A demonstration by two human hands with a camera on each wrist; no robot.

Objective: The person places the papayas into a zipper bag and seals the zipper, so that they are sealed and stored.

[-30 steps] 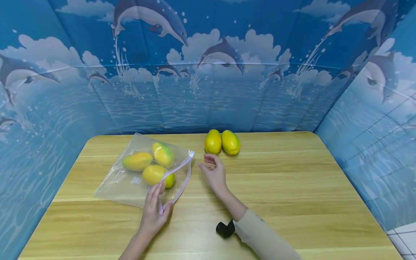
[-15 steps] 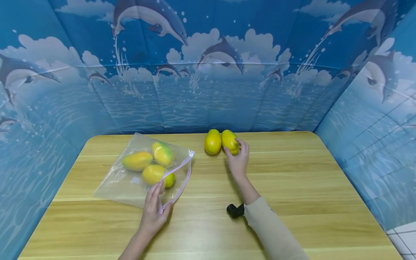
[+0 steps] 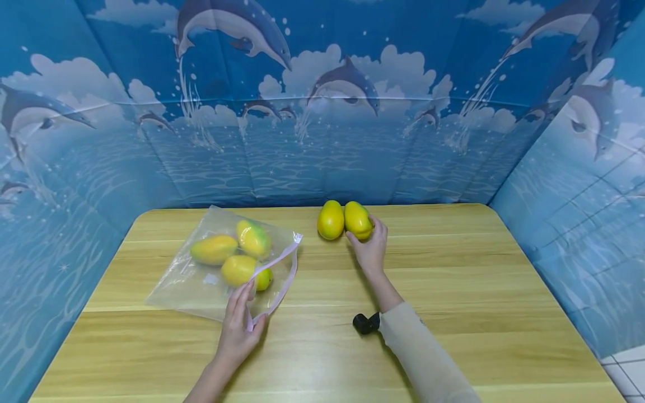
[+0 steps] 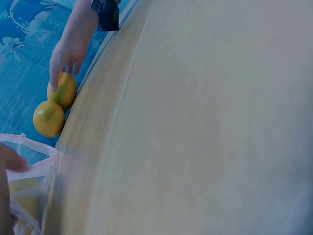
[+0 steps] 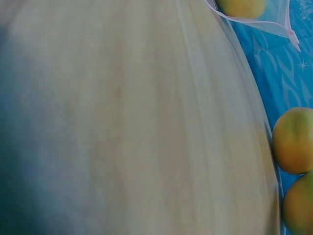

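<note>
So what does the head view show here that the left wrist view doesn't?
Only the head view shows the three mangoes inside the clear bag, and the whole left hand holding its opening. Only the left wrist view shows the camera strap close up. Both show the right hand gripping one of two loose mangoes.

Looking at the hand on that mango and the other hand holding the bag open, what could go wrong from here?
1. The right hand holds the right mango, which touches the left mango; lifting could nudge that one into rolling.
2. The left hand pinches only the near end of the bag mouth; the far side may sag shut.
3. One bagged mango lies at the opening and might slip out.
</note>
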